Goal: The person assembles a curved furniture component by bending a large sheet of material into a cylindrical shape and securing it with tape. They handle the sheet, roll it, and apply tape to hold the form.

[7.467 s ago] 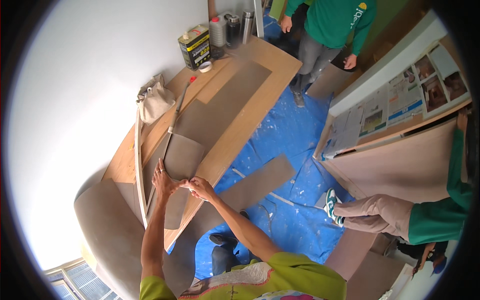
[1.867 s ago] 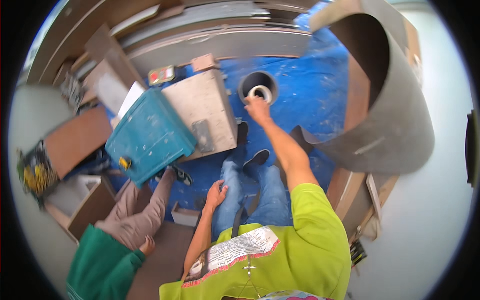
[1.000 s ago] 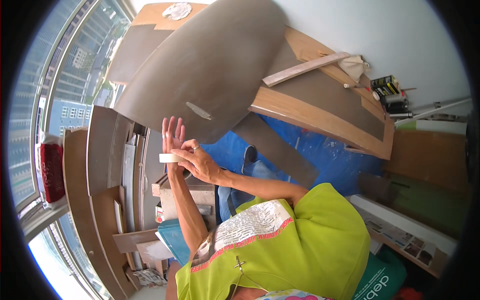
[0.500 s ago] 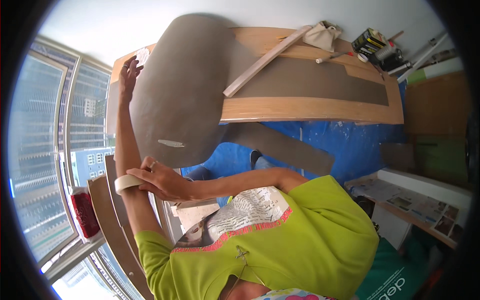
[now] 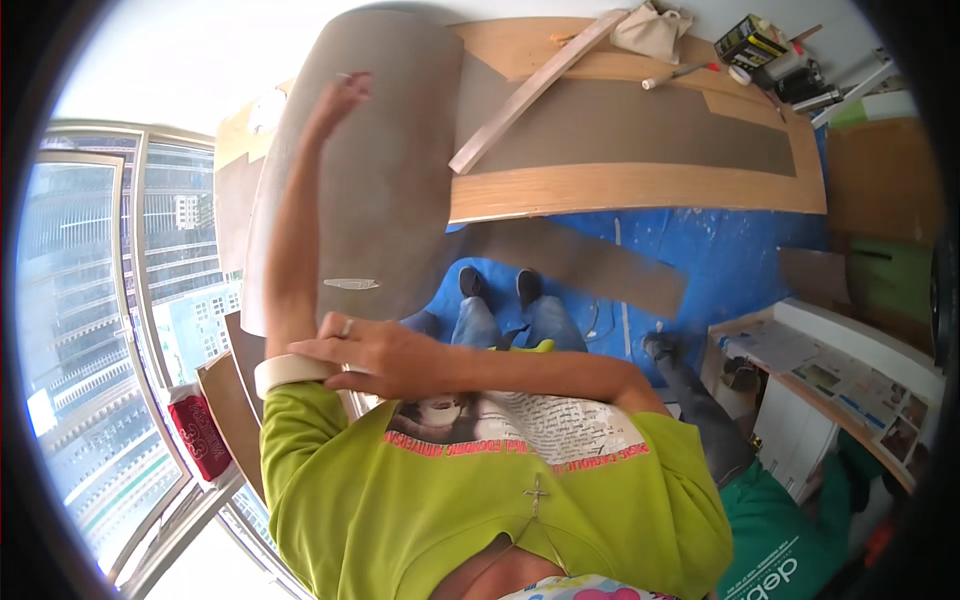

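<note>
My left arm reaches forward over a large, curved grey-brown sheet (image 5: 400,200), with my left hand (image 5: 345,97) above its far part. The fingers of that hand are smeared by motion. Around my left upper arm, by the sleeve edge, sits a roll of off-white tape (image 5: 283,373) like a bracelet. My right hand (image 5: 385,352) comes across my chest and grips the tape roll, its fingers against the roll's inner side. A small pale strip (image 5: 351,284) shows on the near part of the sheet.
A wooden panel (image 5: 640,188) lies beyond, bearing a long wood batten (image 5: 530,95), a cloth bag (image 5: 650,32) and a small roller (image 5: 665,78). Blue sheeting (image 5: 730,260) covers the floor, with a grey-brown strip (image 5: 610,265) on it. Windows line the left, near a red box (image 5: 200,435).
My left hand has moved right from the sheet's left edge to over the sheet. The tape roll has slid up the arm to the sleeve, my right hand moving with it.
</note>
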`<state>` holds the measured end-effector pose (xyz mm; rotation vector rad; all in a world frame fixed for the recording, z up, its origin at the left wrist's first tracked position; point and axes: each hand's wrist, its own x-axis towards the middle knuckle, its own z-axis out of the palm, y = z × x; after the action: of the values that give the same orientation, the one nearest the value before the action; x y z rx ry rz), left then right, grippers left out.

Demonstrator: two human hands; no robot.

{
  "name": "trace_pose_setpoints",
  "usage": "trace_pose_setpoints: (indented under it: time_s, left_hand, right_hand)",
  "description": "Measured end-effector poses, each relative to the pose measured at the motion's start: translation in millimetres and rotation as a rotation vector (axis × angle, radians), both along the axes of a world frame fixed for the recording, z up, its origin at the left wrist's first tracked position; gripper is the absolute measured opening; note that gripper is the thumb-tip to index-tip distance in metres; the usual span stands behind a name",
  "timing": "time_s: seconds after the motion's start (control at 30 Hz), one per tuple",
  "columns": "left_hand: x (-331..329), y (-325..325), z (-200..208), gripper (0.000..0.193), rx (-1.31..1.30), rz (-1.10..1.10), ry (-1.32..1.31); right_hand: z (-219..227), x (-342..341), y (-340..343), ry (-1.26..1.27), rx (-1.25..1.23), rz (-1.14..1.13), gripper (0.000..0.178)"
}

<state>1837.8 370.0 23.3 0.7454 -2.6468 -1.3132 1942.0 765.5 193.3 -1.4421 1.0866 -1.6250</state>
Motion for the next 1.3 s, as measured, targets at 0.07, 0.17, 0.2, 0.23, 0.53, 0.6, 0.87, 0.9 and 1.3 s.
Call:
trace_pose_setpoints:
  time_s: [0.07, 0.17, 0.2, 0.23, 0.53, 0.6, 0.87, 0.9, 1.3]
  left_hand:
    - [22, 42, -55, 0.037, 0.144, -0.049, 0.038]
    - [55, 110, -76, 0.037, 0.219, -0.221, -0.099]
    - [80, 122, -96, 0.037, 0.261, -0.199, -0.051]
    - [110, 133, -116, 0.037, 0.343, -0.156, -0.044]
    - [339, 266, -167, 0.032, 0.786, 0.01, -0.452]
    - [346, 268, -159, 0.033, 0.898, 0.063, -0.455]
    - [384, 274, -154, 0.053, 1.021, 0.425, -0.563]
    - [396, 275, -153, 0.058, 1.023, 0.467, -0.601]
    - [466, 297, -164, 0.086, 1.098, 1.093, -0.29]
  right_hand:
    - [-32, -7, 1, 0.012, 0.075, 0.007, 0.051]
    - [-134, -19, 17, -0.043, 0.379, -0.202, 0.049]
    - [-174, -28, 30, 0.096, 0.539, -0.294, 0.046]
    - [-215, -33, 45, -0.168, 0.686, -0.34, 0.05]
    - [-408, -48, 152, -0.669, 1.16, -0.937, 0.048]
    - [-429, -38, 139, -0.76, 1.233, -0.885, 0.046]
    - [-466, 10, 91, -0.837, 1.253, -0.747, 0.045]
    - [-464, 11, 87, -0.864, 1.231, -0.745, 0.045]
    - [-484, -61, 48, -0.308, 0.755, -1.165, 0.035]
